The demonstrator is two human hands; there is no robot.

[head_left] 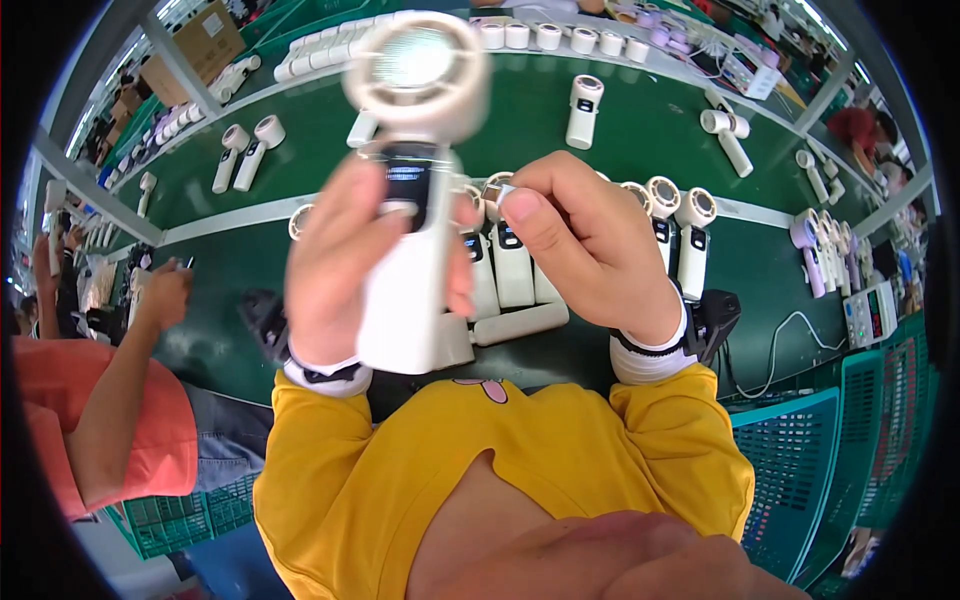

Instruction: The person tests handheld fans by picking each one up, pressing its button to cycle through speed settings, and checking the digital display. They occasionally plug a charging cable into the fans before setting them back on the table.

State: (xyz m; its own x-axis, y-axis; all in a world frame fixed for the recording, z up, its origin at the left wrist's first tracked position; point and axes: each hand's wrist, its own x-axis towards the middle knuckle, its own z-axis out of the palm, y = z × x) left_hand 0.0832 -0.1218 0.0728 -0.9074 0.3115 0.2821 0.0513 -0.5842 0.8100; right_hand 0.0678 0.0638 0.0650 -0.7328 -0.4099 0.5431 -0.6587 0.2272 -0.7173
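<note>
My left hand (pixel 332 262) is wrapped round the handle of a white handheld fan (pixel 402 315), held upright and blurred by motion. Its round head points up and a dark display panel on the handle is lit. My right hand (pixel 605 255) pinches a small white cable plug (pixel 497 192) with a metal tip between thumb and forefinger, apart from the fan. Behind and below my hands, several white fans (pixel 513 272) stand or lean in a row. Another white fan (pixel 520 324) lies on its side in front of them, partly hidden.
On the green conveyor (pixel 660 120) behind the rail, scattered white fans lie, one fan (pixel 584 112) near its middle. A small meter box (pixel 870 315) with a cable stands at the right, above teal crates (pixel 790 470). A co-worker in an orange shirt (pixel 140 415) works at the left.
</note>
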